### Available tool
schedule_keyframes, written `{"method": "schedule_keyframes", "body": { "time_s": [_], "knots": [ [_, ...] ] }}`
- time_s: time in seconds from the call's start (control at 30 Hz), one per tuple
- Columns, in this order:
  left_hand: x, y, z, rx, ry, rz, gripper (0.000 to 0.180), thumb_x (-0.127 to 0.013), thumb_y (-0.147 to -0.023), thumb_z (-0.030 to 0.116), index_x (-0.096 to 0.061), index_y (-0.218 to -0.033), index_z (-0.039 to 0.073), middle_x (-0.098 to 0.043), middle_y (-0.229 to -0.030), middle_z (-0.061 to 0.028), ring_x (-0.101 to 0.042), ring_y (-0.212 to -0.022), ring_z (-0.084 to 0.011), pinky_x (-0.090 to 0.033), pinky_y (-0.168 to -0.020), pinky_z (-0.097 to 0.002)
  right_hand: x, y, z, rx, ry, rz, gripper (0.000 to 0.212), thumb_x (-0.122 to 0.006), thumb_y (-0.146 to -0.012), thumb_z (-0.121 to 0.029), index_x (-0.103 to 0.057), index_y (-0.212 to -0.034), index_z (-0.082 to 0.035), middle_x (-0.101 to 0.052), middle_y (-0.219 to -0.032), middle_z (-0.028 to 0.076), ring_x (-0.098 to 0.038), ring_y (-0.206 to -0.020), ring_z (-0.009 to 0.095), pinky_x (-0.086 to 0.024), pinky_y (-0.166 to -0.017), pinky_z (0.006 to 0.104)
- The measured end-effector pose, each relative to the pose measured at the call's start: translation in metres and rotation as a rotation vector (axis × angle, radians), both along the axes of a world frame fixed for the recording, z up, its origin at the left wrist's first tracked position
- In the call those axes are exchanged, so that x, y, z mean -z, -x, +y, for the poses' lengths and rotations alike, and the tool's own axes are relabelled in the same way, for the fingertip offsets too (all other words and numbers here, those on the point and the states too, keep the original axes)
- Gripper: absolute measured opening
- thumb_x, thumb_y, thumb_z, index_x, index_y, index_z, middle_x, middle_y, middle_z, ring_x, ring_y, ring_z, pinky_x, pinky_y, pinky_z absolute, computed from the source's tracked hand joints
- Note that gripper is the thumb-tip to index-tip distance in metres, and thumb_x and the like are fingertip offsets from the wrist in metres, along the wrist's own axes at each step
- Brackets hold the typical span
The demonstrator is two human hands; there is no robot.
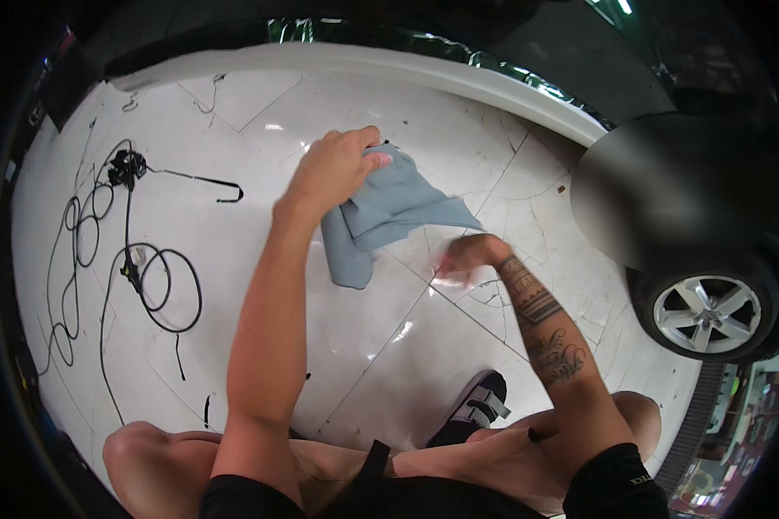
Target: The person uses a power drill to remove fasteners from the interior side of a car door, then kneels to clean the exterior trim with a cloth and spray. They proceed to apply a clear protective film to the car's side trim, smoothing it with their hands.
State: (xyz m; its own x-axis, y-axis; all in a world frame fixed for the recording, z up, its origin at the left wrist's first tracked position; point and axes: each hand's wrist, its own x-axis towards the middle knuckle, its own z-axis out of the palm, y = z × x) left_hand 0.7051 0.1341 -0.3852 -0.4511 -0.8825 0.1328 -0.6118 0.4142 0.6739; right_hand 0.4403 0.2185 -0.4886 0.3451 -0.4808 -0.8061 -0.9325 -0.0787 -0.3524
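My left hand is closed on the upper edge of a blue-grey cloth, pinching it between thumb and fingers. The cloth hangs in folds above the white tiled floor, with one flap drooping lower at its left. At the cloth's right corner, my right hand is bent downward at the wrist and smeared by motion. Its fingers are too blurred to show whether they hold anything, and I cannot tell whether it touches the cloth.
A black cable lies in loops on the floor at the left, beside a thin dark hooked rod. A dark car with a pale lower sill spans the far side. Its wheel stands at the right. My shoe rests on the tiles below.
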Motion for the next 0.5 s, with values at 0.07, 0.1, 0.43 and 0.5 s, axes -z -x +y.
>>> {"method": "schedule_keyframes", "body": {
  "time_s": [0.07, 0.1, 0.43, 0.5],
  "knots": [
    [-0.006, -0.002, -0.005, 0.286, 0.015, -0.033, 0.031, -0.067, -0.083, 0.029, -0.059, -0.086, -0.001, -0.062, -0.077, -0.0165, -0.057, -0.075, -0.0331, -0.045, -0.069, -0.0383, -0.016, 0.056, -0.008, 0.235, -0.06, 0.091, 0.035, -0.062, -0.084, -0.035, -0.067, -0.106, -0.009, -0.066, -0.103, 0.01, -0.061, -0.098, 0.019, -0.048, -0.085, 0.0353],
    [-0.008, -0.002, -0.01, 0.428, 0.029, -0.051, 0.031, -0.067, -0.084, 0.03, -0.06, -0.086, -0.001, -0.062, -0.077, -0.0159, -0.056, -0.074, -0.0328, -0.045, -0.069, -0.0372, -0.028, 0.064, -0.017, 0.35, -0.083, 0.134, 0.041, -0.065, -0.082, -0.037, -0.065, -0.111, -0.008, -0.065, -0.109, 0.011, -0.059, -0.105, 0.019, -0.047, -0.086, 0.0353],
    [-0.011, 0.096, 0.008, -0.111, 0.041, 0.856, 0.022, -0.069, -0.084, 0.021, -0.065, -0.092, 0.001, -0.065, -0.08, -0.0087, -0.059, -0.076, -0.0139, -0.047, -0.069, -0.0288, -0.088, -0.044, -0.03, 1.247, 0.274, -1.704, 0.06, -0.065, -0.087, -0.038, -0.046, -0.127, 0.004, -0.058, -0.118, 0.016, -0.061, -0.105, 0.023, -0.051, -0.09, 0.0332],
    [-0.009, 0.106, 0.009, -0.248, -0.006, 0.924, 0.02, -0.066, -0.087, 0.018, -0.066, -0.095, 0.0, -0.067, -0.083, -0.007, -0.06, -0.078, -0.0132, -0.047, -0.07, -0.0277, -0.065, -0.034, -0.035, 1.321, 0.179, -1.62, 0.046, -0.066, -0.084, -0.023, -0.051, -0.119, 0.004, -0.062, -0.108, 0.015, -0.065, -0.092, 0.021, -0.055, -0.08, 0.0316]
  ]
}}
